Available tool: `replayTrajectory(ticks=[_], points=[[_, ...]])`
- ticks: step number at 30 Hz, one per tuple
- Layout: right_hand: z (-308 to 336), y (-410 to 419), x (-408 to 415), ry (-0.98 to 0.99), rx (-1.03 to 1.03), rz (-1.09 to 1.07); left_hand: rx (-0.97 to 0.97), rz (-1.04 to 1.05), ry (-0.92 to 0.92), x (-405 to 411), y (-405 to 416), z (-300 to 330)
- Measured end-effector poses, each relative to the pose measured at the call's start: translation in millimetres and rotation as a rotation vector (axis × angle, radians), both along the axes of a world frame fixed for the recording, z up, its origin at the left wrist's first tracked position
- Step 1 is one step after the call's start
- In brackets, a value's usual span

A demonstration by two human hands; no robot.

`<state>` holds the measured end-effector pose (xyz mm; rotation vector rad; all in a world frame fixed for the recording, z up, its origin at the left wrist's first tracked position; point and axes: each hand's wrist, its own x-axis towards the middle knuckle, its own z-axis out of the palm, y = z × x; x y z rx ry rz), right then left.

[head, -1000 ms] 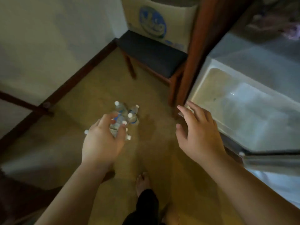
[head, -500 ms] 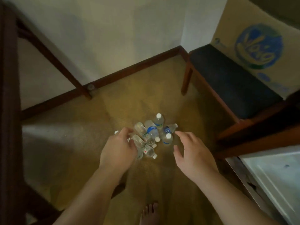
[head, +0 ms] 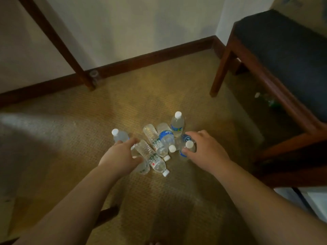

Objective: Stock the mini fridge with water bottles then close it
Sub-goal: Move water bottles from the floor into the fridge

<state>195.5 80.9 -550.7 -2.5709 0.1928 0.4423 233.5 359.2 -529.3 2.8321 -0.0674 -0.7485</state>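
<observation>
1. Water bottles lie clustered on the carpet (head: 88,131) at frame centre; some lie flat with caps toward 5 o'clock, and the upright bottle (head: 177,123) stands at the cluster's 1 o'clock edge.
2. Left hand (head: 120,156): fingers curl round a bottle at the cluster's 9 o'clock side, whose white cap (head: 115,132) pokes out beyond them.
3. Right hand (head: 206,151): fingers wrap a blue-label bottle (head: 188,148) at 3 o'clock, cap up.
4. Judgement: taking one bottle per hand halves the trips to the fridge.
5. Mini fridge: only a pale edge (head: 316,202) shows at 4 o'clock; nothing stocked yet.
6. Cushioned wooden seat (head: 283,50) stands at 2 o'clock.
</observation>
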Motion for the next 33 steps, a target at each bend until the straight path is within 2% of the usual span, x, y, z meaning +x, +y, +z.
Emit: replayTrajectory(ticks=[8,14,18,23,29,33], points=[[-63,-13,21,0.041,0.055,0.043,0.119,-0.148,-0.026,-1,-8,-75],[-68,-33,14,-0.073,0.046,0.056,0.145,-0.161,-0.139,-3,-7,-80],[-32,-51,-2,-0.207,0.064,0.004,0.087,-0.245,-0.234,-2,-26,-43],[41,-82,-37,-0.319,0.087,-0.081,0.031,-0.421,-0.385,6,-80,43],[112,-118,-101,-0.549,0.038,-0.298,-0.213,-0.588,-0.595,-9,-167,128],[145,-144,-148,-0.704,-0.019,-0.456,-0.484,-0.648,-0.673,-37,-225,164]])
